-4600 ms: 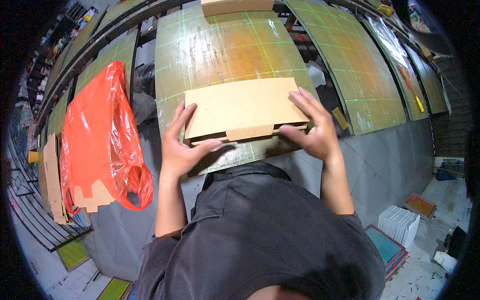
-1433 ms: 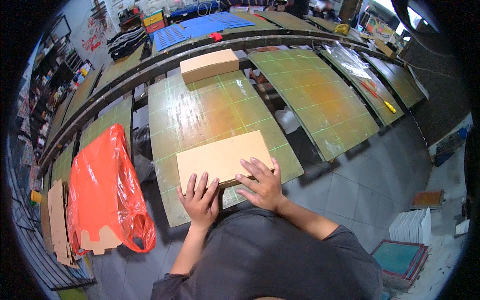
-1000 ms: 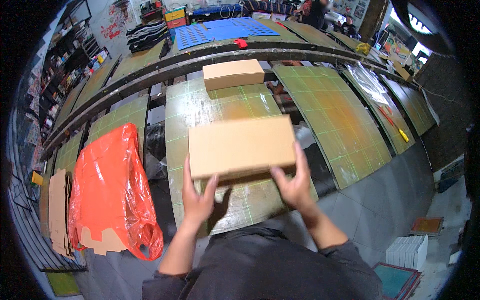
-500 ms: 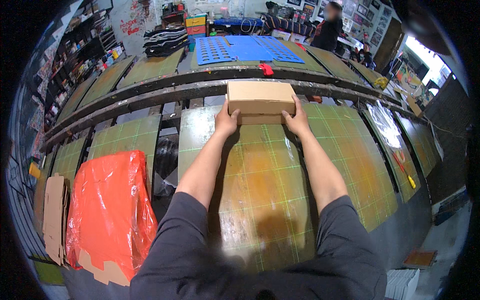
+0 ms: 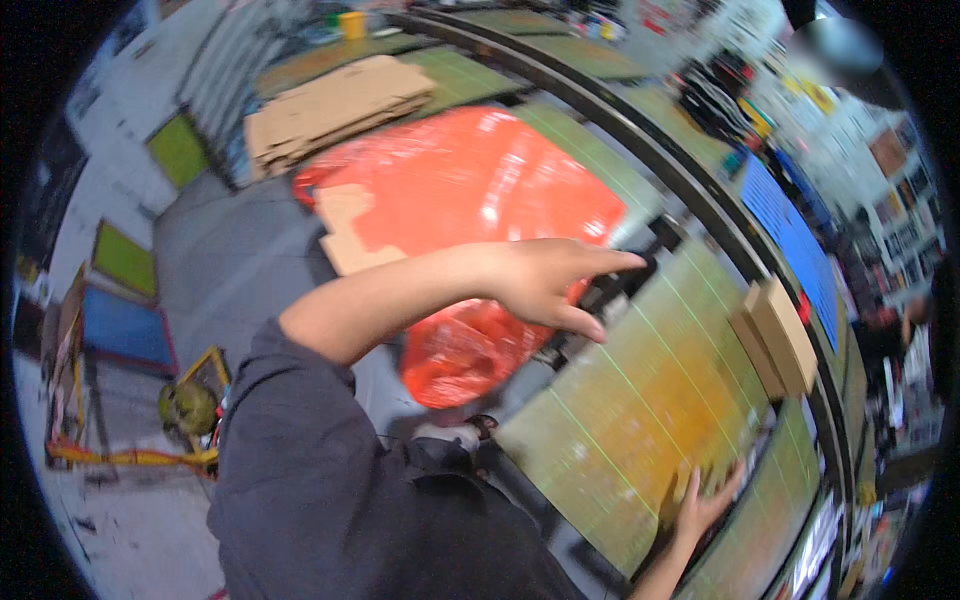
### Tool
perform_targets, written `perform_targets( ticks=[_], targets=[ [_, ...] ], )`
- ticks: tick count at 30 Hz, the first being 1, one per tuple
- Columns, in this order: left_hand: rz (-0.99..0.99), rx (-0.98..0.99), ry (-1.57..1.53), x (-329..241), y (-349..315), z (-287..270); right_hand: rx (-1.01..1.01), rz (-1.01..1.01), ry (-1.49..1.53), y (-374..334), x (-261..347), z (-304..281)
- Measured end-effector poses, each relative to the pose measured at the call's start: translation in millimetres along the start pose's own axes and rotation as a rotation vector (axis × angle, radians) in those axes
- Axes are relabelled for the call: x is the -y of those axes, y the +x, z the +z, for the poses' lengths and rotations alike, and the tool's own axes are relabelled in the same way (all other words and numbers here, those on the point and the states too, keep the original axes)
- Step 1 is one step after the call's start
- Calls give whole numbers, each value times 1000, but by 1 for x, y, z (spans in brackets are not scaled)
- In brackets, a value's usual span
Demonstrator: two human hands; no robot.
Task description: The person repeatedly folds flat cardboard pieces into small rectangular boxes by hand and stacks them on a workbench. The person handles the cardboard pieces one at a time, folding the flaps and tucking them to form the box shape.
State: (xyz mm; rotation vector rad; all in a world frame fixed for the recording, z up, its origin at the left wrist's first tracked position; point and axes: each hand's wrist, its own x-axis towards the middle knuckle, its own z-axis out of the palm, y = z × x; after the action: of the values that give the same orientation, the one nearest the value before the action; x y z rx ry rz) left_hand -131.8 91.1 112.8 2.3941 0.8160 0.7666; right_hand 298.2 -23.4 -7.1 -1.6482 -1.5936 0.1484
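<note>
My left hand (image 5: 555, 285) is stretched out over the orange-red plastic bag (image 5: 470, 185), its thumb and fingers apart, holding nothing. Just past the fingertips lies the edge of a greenish board marked with bright lines (image 5: 640, 400). My right hand (image 5: 705, 508) hovers low over the board's near right side, fingers spread and free. A closed brown cardboard box (image 5: 790, 335) stands on the far right end of the board, away from both hands. One flat cardboard piece (image 5: 345, 225) sticks out beside the bag.
A stack of flat, cut cardboard (image 5: 340, 105) lies beyond the bag. A dark rail (image 5: 690, 165) runs behind the boards, with a blue perforated sheet (image 5: 790, 240) past it. Framed screens (image 5: 125, 330) stand on the floor at left. Another person (image 5: 880, 340) is at far right.
Both hands have let go of the cardboard box, which stays on the board. The view has swung left, and my left arm now reaches across the orange-red bag.
</note>
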Motion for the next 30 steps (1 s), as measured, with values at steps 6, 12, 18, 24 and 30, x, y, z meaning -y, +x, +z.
perform_targets(
  ticks=[6, 12, 18, 24, 30],
  targets=[
    [-736, -914, 353, 107, -241, -133, -97, 210, -93, -82, 92, -2],
    [-1177, -586, 1028, 234, -398, -257, -322, 102, -239, -111, 166, 55],
    [-742, -195, 1157, 318, -430, -281, -212, 7, -104, -109, 271, 144],
    [-491, -354, 1012, 307, -423, -297, -93, 49, 40, -106, 302, 166],
    [-446, -226, 716, 290, -396, -322, -107, 63, 7, -112, 316, 167]
  ],
)
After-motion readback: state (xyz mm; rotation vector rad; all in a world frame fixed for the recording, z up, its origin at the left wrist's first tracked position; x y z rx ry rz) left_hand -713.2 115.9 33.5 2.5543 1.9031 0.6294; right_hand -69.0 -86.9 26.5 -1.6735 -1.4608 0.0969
